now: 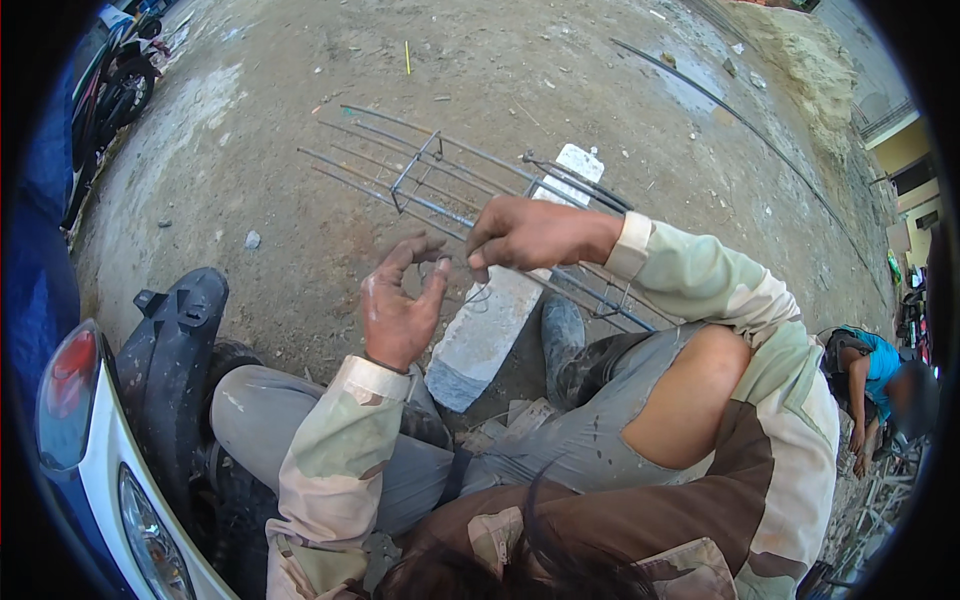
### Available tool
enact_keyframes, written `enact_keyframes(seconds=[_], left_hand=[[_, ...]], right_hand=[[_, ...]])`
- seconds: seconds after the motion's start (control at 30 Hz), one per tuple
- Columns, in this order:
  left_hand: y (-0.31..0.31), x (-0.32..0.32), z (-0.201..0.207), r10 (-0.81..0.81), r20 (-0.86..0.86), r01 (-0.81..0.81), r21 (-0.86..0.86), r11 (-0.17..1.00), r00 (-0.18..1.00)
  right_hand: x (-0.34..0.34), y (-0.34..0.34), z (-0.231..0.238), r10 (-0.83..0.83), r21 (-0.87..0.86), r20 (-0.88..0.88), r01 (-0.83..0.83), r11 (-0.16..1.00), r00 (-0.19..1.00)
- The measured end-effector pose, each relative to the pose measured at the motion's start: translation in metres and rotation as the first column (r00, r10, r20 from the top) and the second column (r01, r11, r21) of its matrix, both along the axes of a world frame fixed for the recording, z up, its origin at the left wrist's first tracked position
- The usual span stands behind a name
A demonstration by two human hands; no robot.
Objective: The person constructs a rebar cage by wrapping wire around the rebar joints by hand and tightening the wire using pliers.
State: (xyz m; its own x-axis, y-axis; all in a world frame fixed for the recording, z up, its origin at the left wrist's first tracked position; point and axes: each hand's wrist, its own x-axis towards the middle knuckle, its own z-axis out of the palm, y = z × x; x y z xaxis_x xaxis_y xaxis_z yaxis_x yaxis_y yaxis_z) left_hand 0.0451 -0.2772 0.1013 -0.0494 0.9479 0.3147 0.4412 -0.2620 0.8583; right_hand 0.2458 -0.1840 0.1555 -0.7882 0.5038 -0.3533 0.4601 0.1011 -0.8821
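Note:
My left hand [400, 305] is raised with thumb and fingers curved apart, and nothing shows in its grasp. Close beside it, my right hand [535, 235] has its fingers pinched over a thin wire [481, 296], whose loop hangs below the fingertips. Behind and under the right hand lies a rebar cage [420, 183] of long steel rods with square stirrups. The cage rests across a long pale concrete block [492, 325]. The right hand and sleeve hide part of the cage's middle.
My bent knees and rubber boot [562, 340] flank the block. A white vehicle part with a headlight [150, 530] and a dark mudguard [175, 350] stand close at left. A long rod [740, 115] lies on the dirt. Another person [875, 375] crouches at far right.

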Motion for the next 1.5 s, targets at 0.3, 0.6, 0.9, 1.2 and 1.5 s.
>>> enact_keyframes(seconds=[0.3,0.6,0.9,1.2,1.5], left_hand=[[-0.017,0.016,-0.038,0.192,0.43,0.088,-0.552,0.829,0.882],[0.04,0.017,-0.096,0.676,0.379,0.055,-0.892,0.449,0.632],[0.034,0.044,-0.088,0.6,0.707,0.396,-0.707,0.586,0.374],[0.042,0.052,-0.08,0.431,0.776,0.441,-0.621,0.647,0.461],[0.053,0.055,-0.069,0.228,0.652,0.316,-0.606,0.73,0.723]], right_hand=[[0.005,0.025,-0.032,0.007,0.237,0.169,-0.048,0.97,0.986],[0.023,0.059,-0.005,-0.437,0.211,0.087,0.412,0.886,0.895],[0.045,0.054,-0.052,-0.445,0.454,0.298,0.285,0.845,0.844],[0.026,0.041,-0.069,-0.494,0.346,0.11,0.433,0.832,0.862],[0.025,0.014,-0.07,-0.127,0.816,-0.085,0.142,0.56,0.988]])
